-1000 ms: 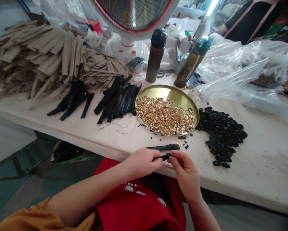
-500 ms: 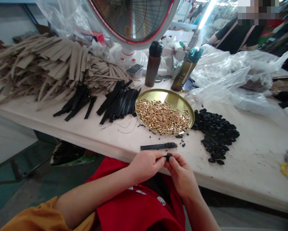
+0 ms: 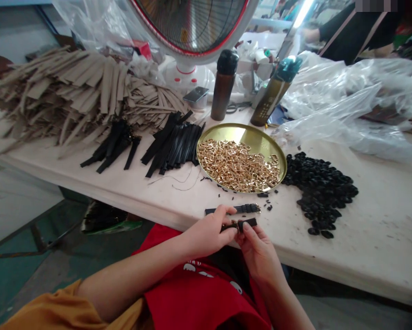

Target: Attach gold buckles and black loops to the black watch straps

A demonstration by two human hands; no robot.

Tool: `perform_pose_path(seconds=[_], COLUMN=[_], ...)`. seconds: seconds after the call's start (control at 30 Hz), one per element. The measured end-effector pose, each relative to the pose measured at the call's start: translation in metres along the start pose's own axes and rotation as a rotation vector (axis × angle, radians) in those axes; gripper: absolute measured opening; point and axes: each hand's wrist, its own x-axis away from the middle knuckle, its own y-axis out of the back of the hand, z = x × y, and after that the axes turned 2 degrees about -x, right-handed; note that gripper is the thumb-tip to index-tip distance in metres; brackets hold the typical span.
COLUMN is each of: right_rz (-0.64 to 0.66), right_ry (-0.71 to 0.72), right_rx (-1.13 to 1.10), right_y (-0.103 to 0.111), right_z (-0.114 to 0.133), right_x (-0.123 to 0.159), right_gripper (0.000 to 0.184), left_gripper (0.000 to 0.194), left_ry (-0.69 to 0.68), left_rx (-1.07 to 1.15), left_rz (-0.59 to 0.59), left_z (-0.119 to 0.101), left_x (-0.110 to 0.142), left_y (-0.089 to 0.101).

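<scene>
My left hand (image 3: 207,231) and my right hand (image 3: 257,247) meet at the table's near edge, both pinching one short black strap (image 3: 242,224) with a gold buckle on it. Just beyond the fingers a second black strap with a buckle (image 3: 242,209) lies flat on the table. A round gold tray (image 3: 260,137) heaped with gold buckles (image 3: 238,166) stands behind it. To the tray's right lies a pile of small black loops (image 3: 321,188). Left of the tray are two bunches of black straps (image 3: 173,144).
A big heap of tan strips (image 3: 71,91) covers the table's left. A fan (image 3: 192,27), two bottles (image 3: 224,85) and crumpled clear plastic bags (image 3: 346,105) stand at the back. Another person in black (image 3: 357,27) is at the far right.
The strap in my hands now points right with its end showing past the fingers; my left thumb has lifted toward the strap lying on the table.
</scene>
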Motion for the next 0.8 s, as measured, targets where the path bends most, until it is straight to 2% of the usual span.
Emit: perform_pose_path(seconds=[0.1, 0.17, 0.3, 0.43, 0.5, 0.57, 0.7, 0.8], right_rz=[-0.059, -0.071, -0.054, 0.000, 0.012, 0.056, 0.214, 0.259], right_ry=[0.043, 0.092, 0.198, 0.179, 0.141, 0.045, -0.204, -0.267], right_rx=[0.108, 0.240, 0.451, 0.429, 0.450, 0.454, 0.282, 0.210], right_y=[0.001, -0.002, -0.003, 0.007, 0.010, 0.010, 0.009, 0.011], right_z=[0.002, 0.000, -0.003, 0.000, 0.004, 0.007, 0.006, 0.001], right_x=[-0.002, -0.001, 0.001, 0.002, 0.002, 0.003, 0.007, 0.009], right_gripper=[0.012, 0.013, 0.017, 0.039, 0.037, 0.030, 0.028, 0.029], left_gripper=[0.024, 0.012, 0.008, 0.011, 0.013, 0.014, 0.013, 0.013], left_ry=[0.126, 0.181, 0.161, 0.178, 0.148, 0.118, 0.065, 0.022], left_rx=[0.173, 0.251, 0.280, 0.311, 0.250, 0.153, -0.032, -0.136], left_rz=[0.039, 0.011, -0.084, -0.031, -0.010, -0.007, -0.018, -0.006], left_z=[0.006, 0.009, 0.012, 0.013, 0.013, 0.011, 0.007, 0.005], left_x=[-0.001, -0.002, -0.005, -0.005, -0.002, 0.001, 0.009, 0.013], left_y=[0.002, 0.001, 0.000, 0.003, 0.004, 0.005, 0.005, 0.003])
